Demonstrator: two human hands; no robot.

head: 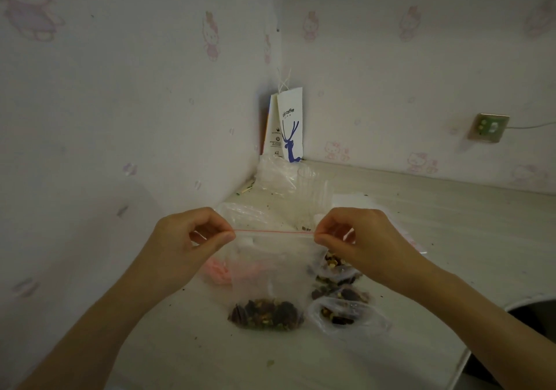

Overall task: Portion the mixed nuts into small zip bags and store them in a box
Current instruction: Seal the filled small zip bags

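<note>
Behind the zip bag (270,269), a pink item (216,269) is blurred through the plastic and cannot be identified; the filled bags (340,296) heaped at right overlap (at least three; exact count unclear). Your left hand (180,239) and right hand (358,239) are apart, each pinching one end of the bag's red seal; the bag hangs over the table (451,224), with one portion of mixed nuts (266,313) at its bottom.

Zip bag (272,266): thin clear plastic, faintly cloudy, soft creases. Desk (436,233): pale, matt, smooth, faint wood-grain look. Paper bag (290,125), upper centre: matt white paper. Socket plate (489,127), right: brushed metallic sheen. Wallpaper (120,88): matt.
</note>
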